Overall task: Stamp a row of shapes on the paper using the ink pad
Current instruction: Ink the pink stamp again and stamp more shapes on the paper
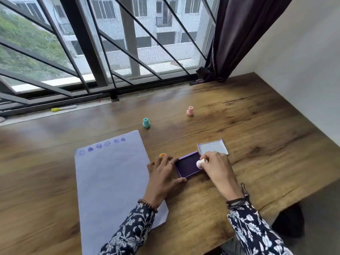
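Head view gives us a wooden surface point(239, 115) below a barred window point(103, 43), with a dark curtain point(237, 34) at the right. Our right hand point(217, 169) has its grip closed on a small white stamp point(199, 163), which sits tilted at the right edge of the open purple ink pad point(188, 166); we cannot tell whether its face touches the ink. Our left hand point(163, 175) lies flat on the surface against the pad's left side, fingers spread and thumb along the near edge, so its grip is wide and holds nothing. The pad's lid point(213, 146) lies open just beyond it, pale inside facing up. A sheet of pale paper point(110, 181) lies left of the pad, partly under our left wrist, and carries a row of purple stamped shapes point(102, 145) along its far edge: smiling faces and solid blobs. A yellow and red stamp point(163, 155) peeks out just beyond our left fingers. Farther off stand a teal stamp point(146, 123) and a pink stamp point(190, 110), well apart. A yellow-capped pen point(63, 108) rests on the sill.
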`<state>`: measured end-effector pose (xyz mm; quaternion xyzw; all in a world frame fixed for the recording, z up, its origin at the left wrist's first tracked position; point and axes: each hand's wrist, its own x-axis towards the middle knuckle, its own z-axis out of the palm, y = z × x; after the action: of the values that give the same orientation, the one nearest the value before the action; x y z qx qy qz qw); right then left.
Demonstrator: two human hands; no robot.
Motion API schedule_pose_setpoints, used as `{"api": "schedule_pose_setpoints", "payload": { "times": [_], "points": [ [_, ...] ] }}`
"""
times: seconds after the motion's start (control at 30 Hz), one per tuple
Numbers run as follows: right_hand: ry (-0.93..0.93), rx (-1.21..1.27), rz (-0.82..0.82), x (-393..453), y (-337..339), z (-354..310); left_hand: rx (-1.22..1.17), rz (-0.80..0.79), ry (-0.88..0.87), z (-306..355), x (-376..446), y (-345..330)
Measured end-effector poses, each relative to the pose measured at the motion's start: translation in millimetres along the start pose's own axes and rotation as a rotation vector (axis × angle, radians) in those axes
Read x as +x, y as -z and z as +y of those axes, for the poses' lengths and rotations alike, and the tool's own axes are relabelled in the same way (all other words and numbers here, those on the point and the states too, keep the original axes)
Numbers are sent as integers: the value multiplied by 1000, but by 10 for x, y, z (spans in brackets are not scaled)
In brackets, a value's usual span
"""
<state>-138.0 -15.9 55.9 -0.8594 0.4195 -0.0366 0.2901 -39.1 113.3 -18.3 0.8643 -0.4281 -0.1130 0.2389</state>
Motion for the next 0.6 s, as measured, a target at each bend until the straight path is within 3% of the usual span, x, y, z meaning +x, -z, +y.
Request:
{"api": "schedule_pose_setpoints", "payload": {
  "times": [0.3,0.47,0.53,0.6],
  "points": [
    [198,-179,178,-204,350,-417,31,-5,0,-12,9,-8],
    [273,-175,356,-169,371,-447,39,0,2,-17,11,-22],
    [216,-150,288,-114,218,-329,43,4,1,-17,12,-31],
    [127,-237,61,-105,-54,-175,39,6,1,-15,19,-35]
  ]
}}
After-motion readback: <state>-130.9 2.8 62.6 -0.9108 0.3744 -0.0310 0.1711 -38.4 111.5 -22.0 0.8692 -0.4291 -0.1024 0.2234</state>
